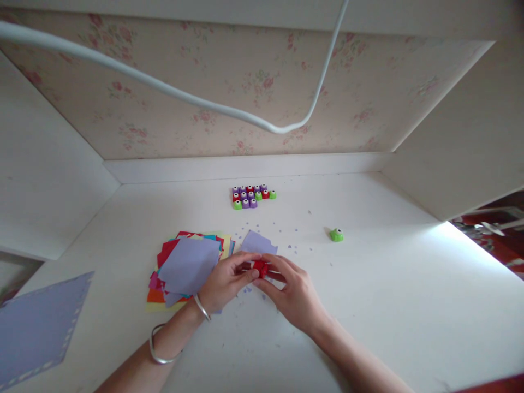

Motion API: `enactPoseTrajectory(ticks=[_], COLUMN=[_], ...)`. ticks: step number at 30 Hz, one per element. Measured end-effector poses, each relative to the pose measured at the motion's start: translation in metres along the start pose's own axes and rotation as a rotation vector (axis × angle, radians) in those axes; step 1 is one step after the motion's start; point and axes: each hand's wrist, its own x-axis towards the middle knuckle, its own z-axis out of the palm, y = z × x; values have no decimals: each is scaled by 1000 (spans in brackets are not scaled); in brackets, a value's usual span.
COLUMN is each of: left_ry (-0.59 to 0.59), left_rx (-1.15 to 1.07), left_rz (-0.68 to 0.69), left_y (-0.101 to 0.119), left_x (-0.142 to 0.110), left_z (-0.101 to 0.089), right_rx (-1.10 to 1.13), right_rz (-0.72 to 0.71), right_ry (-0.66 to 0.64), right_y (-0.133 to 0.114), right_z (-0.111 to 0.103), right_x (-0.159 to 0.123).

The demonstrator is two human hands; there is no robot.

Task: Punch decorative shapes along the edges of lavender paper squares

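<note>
Between the fingertips of both hands is a small red craft punch (261,268), partly hidden by the fingers. My left hand (229,278) pinches it from the left, with two silver bangles on that wrist. From the right, my right hand (289,286) closes thumb and fingers on the same punch. Just beyond the hands lies a purple sheet of paper (256,242); its near edge is hidden behind them. Tiny purple paper cut-outs (290,246) are scattered around it on the white table. Whether paper sits in the punch cannot be made out.
A stack of coloured paper (190,265) lies left of the hands. Rows of purple, red and green punches (248,196) stand farther back. A single green punch (337,235) sits to the right. A larger purple sheet (45,327) with punched edges lies far left. A white cable (196,101) hangs above.
</note>
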Motion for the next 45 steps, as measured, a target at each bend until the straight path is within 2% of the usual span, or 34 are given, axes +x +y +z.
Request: enactPoseTrajectory(ticks=[3, 6, 11, 19, 24, 30, 32, 36, 39, 45], left_ry=[33, 59, 82, 193, 163, 75, 71, 169, 206, 160], left_rx=[130, 257, 305, 407, 391, 225, 281, 520, 590, 663], left_rz=[63, 131, 168, 258, 214, 162, 201, 336, 345, 372], left_y=[1, 1, 3, 4, 3, 2, 2, -1, -3, -1], left_x=[-2, -4, -6, -6, -7, -13, -13, -12, -12, -14], left_z=[2, 3, 7, 11, 8, 9, 11, 13, 13, 14], right_rx=[-43, -13, 82, 12, 101, 309, 408, 510, 509, 379], right_rz=[-38, -9, 21, 29, 56, 84, 96, 102, 111, 166], right_ry=[-18, -36, -20, 10, 34, 12, -20, -66, -80, -95], right_y=[3, 8, 13, 9, 20, 25, 24, 21, 19, 13], right_z=[-3, -4, -1, -2, 1, 5, 5, 4, 2, -1], right_x=[2, 3, 3, 5, 5, 3, 3, 3, 3, 2])
